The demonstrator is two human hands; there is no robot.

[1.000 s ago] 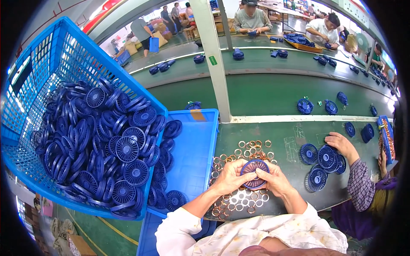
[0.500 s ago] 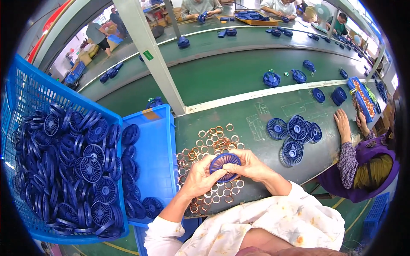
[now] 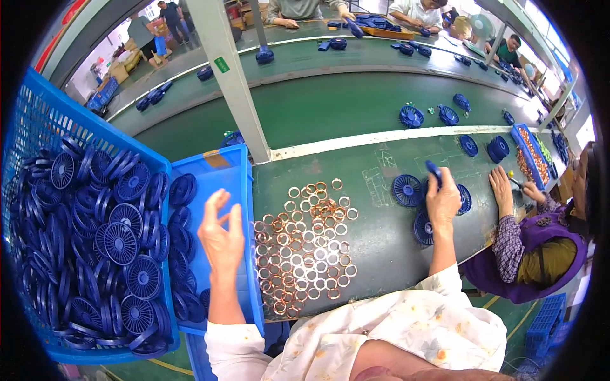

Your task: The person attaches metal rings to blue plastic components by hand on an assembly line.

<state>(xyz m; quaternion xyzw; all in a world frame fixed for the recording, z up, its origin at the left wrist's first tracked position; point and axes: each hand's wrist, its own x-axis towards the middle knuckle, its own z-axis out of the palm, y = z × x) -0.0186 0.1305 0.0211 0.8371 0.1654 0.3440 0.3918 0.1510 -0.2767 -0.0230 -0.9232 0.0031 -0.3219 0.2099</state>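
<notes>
My left hand (image 3: pixel 221 238) hangs over the edge of the light blue tray (image 3: pixel 219 166), fingers apart with nothing in them. To the right, my right hand (image 3: pixel 443 202) pinches a dark blue round fan grille (image 3: pixel 434 170), tilted nearly edge-on. Under and around that hand lies a group of similar fan grilles (image 3: pixel 406 190), partly hidden by it. Between my hands, many thin copper-coloured rings (image 3: pixel 314 247) are spread over the green worktable (image 3: pixel 375 254). More grilles (image 3: pixel 182 241) stand along the left side of the tray.
A large blue crate (image 3: pixel 95 149) heaped with grilles stands at the left. A pale metal post (image 3: pixel 235 89) rises by the table's far edge. Beyond runs a green conveyor (image 3: pixel 330 105) carrying fan parts. A co-worker's hand (image 3: pixel 502 190) rests at the right, near a blue box of small parts (image 3: pixel 530 155).
My hands have parted from around one grille. The right moved right to the grille group, still holding a grille; the left moved left over the tray, fingers opened.
</notes>
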